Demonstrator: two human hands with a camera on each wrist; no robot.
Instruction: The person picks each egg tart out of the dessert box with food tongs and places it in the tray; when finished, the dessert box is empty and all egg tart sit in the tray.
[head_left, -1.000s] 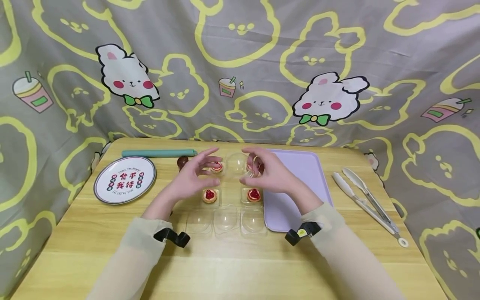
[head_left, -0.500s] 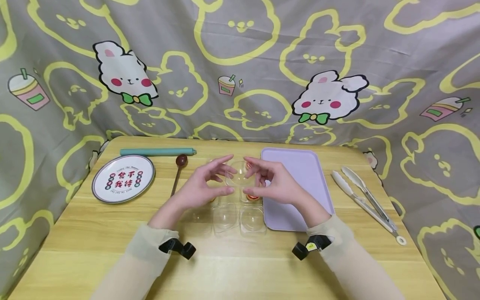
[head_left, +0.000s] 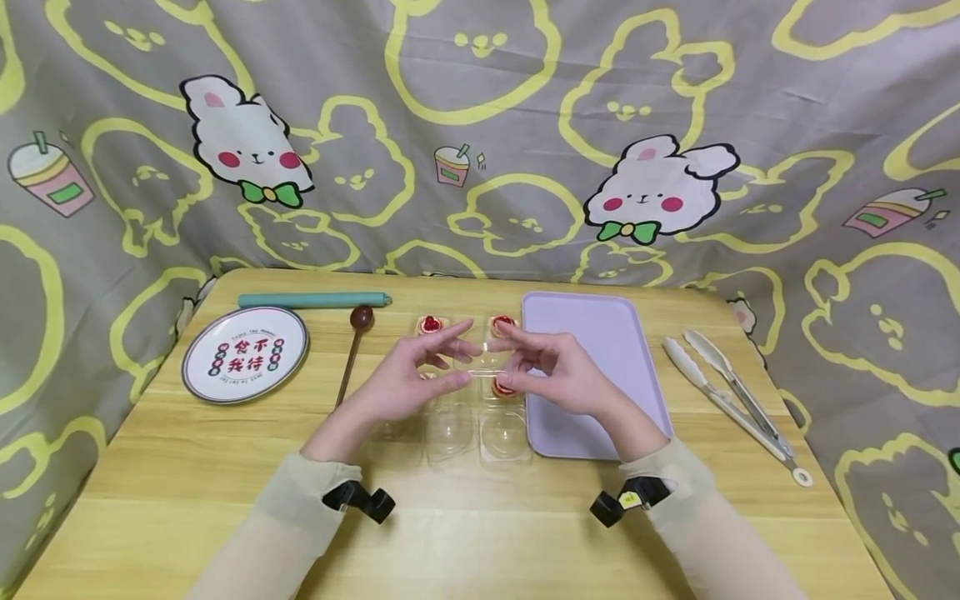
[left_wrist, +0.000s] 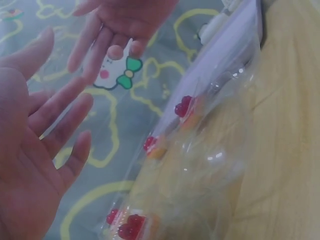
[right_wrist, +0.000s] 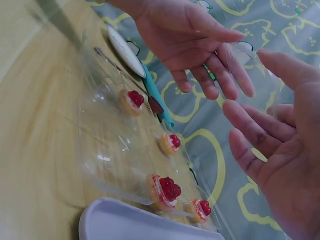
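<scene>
Pale sleeves (head_left: pixel 281 525), black wrist cameras (head_left: pixel 607 508) (one yellow-labelled)

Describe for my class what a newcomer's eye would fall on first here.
Probably the yellow-patterned grey fabric backdrop, rising behind the wood-grain table. Next, centrally, might come a clear plastic dome held between the person's left grip and right grip, near small round red-topped tarts.

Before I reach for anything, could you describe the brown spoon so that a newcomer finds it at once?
On the table, find the white plate on the left. Right of it lies the brown spoon, its round bowl toward the patterned cloth. Its brown colour and thin handle set it apart from the plate and the thicker teal rod.
</scene>
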